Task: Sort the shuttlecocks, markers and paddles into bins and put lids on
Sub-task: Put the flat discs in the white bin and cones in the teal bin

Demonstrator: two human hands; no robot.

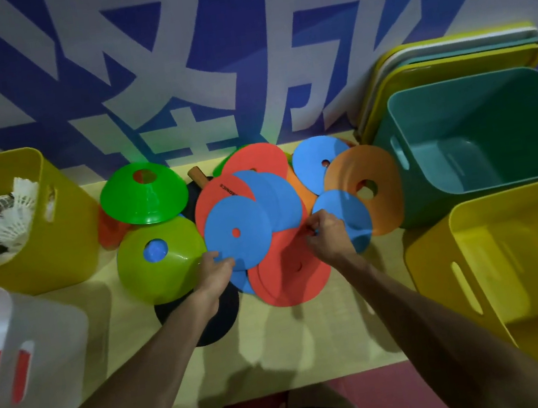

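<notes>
From the head view we look down on a pale yellow table [314, 342] with a heap of flat and domed markers in the middle. Our left hand [212, 267] pinches the near edge of a flat blue marker [237, 232] that lies on top of the heap. Our right hand [328, 231] is curled with its fingertips [311, 232] pressed together on the edge of another blue marker [345, 214], just to the right. Under them lies a big red marker [291, 276], and to the right of it an orange marker [367, 186] with a hole in its middle.

On the left of the heap sit two domed markers, a bright green one [143, 195] far from us and a lime green one [161, 260] nearer. A paddle's wooden handle [197, 175] pokes out at the far side of the heap, and a dark round paddle face [208, 323] shows under our left wrist.

Far left, a yellow bin [58, 240] holds white shuttlecocks [3, 220]. Near left, a white bin [38, 340] has something red inside (we cannot tell what). On the right stand a teal bin [423, 182] and, nearer, a second yellow bin [442, 269]. A stack of lids [447, 54] leans on the blue and white wall [171, 62] behind the teal bin.
</notes>
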